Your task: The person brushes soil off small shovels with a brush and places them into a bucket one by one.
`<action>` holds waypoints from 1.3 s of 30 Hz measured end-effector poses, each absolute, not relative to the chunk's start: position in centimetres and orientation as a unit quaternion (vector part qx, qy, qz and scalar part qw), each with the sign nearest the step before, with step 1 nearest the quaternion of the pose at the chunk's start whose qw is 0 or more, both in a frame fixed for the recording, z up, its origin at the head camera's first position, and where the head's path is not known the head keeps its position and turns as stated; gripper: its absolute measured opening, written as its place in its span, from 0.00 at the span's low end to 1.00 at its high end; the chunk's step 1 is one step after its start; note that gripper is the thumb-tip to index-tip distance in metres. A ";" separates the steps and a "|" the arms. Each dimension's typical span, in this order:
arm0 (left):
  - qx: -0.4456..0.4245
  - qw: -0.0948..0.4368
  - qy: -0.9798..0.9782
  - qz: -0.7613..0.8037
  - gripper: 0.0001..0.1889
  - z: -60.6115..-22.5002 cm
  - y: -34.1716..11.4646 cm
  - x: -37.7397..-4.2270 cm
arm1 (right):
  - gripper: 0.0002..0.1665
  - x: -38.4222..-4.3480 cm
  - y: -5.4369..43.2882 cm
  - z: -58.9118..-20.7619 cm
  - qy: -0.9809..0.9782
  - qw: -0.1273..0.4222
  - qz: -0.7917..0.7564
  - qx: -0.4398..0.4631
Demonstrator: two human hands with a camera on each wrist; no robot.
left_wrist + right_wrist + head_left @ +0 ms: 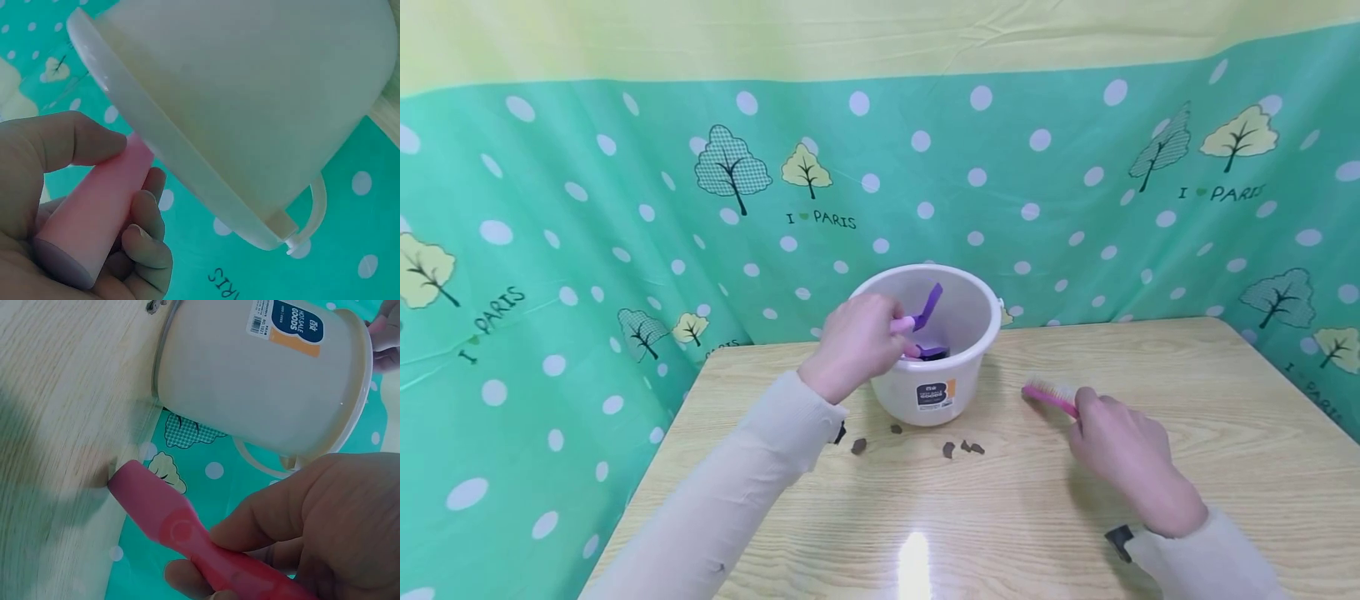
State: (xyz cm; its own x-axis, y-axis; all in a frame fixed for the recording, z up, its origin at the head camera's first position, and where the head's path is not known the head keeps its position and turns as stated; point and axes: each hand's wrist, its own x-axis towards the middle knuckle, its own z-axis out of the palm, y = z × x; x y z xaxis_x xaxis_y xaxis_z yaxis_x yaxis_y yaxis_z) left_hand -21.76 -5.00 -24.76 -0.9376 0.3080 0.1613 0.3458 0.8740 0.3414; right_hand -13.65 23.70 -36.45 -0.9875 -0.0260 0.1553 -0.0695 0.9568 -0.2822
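My left hand [863, 342] grips the pink handle [97, 212] of what looks like a small dustpan, its purple part [929, 305] tilted over the bucket's opening. A white plastic bucket [895, 392] stands upright on the table, with a label on its front. Lower in its mouth shows another purple and dark piece [934, 353]; whether it belongs to the same tool I cannot tell. At the right, my right hand [1120, 442] holds a pink brush [1049, 397] by its handle, pale bristles facing up. The brush's pink back [150, 500] shows in the right wrist view.
Several dark brown scraps lie on the wooden table [1000, 517] before the bucket, among them one scrap [859, 447] at the left and another [948, 450] further right. A green dotted curtain [880, 167] hangs close behind the table and at both sides.
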 end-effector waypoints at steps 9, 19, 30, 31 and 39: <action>-0.185 0.043 -0.973 -0.134 0.05 -24.8 -4.0 -22.6 | 0.03 -13.8 23.7 -36.4 -0.988 0.043 0.143 0.026; -0.212 0.026 -0.974 -0.077 0.10 -24.7 -2.4 -23.4 | 0.07 -13.8 23.6 -37.1 -0.986 0.005 0.163 0.039; -0.223 0.017 -0.973 -0.051 0.10 -25.5 -1.4 -24.3 | 0.07 -13.9 23.2 -37.3 -0.985 0.002 0.165 0.045; -0.224 0.018 -0.973 -0.053 0.10 -25.6 -1.4 -24.4 | 0.07 -13.9 23.2 -37.4 -0.985 0.004 0.165 0.046; -0.227 0.012 -0.973 -0.043 0.09 -25.9 -1.1 -24.8 | 0.06 -14.0 23.2 -37.9 -0.983 -0.006 0.175 0.048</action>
